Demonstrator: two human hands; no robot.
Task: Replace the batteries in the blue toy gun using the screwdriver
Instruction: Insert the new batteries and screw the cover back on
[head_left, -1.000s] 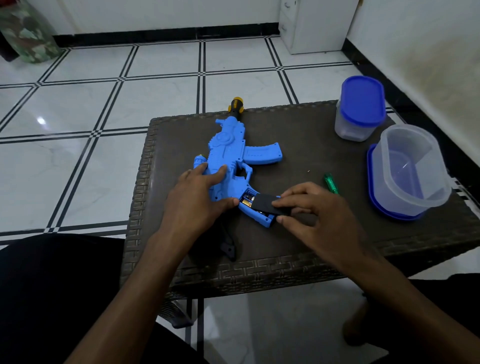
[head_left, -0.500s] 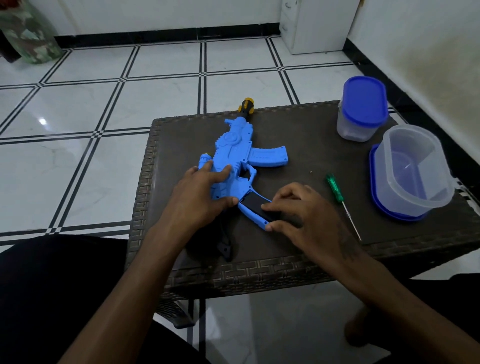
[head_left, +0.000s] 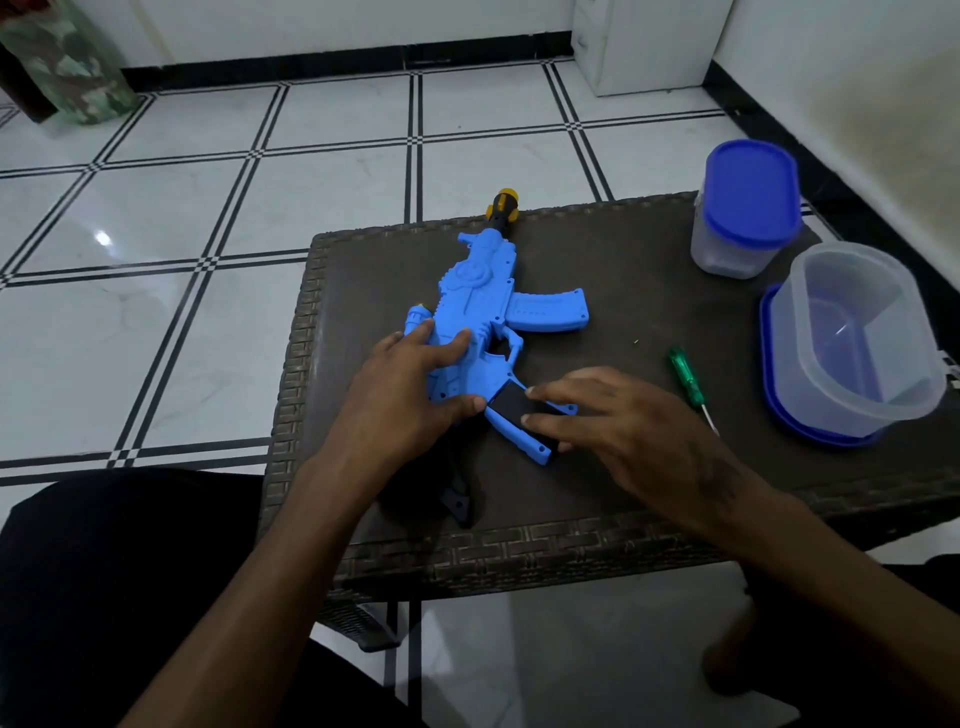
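The blue toy gun (head_left: 488, 306) lies flat on the dark woven table (head_left: 623, 260), muzzle pointing away from me. My left hand (head_left: 410, 395) presses on the gun's rear body, fingers spread over it. My right hand (head_left: 613, 421) rests fingertips on the black battery cover (head_left: 511, 402), which sits flat in the grip. The batteries are hidden under the cover. The green-handled screwdriver (head_left: 688, 382) lies on the table just right of my right hand, untouched. The gun's black stock (head_left: 457, 499) sticks out toward me below my left wrist.
A closed clear tub with a blue lid (head_left: 745, 208) stands at the table's far right. An open clear container on its blue lid (head_left: 852, 343) sits at the right edge. A tiny screw-like speck (head_left: 636, 341) lies near the screwdriver. My dark-clothed knees are under the near edge.
The black cover went from tilted, with batteries showing, to lying flat over the compartment. My right hand slid back along it, uncovering the screwdriver. The left hand stayed put.
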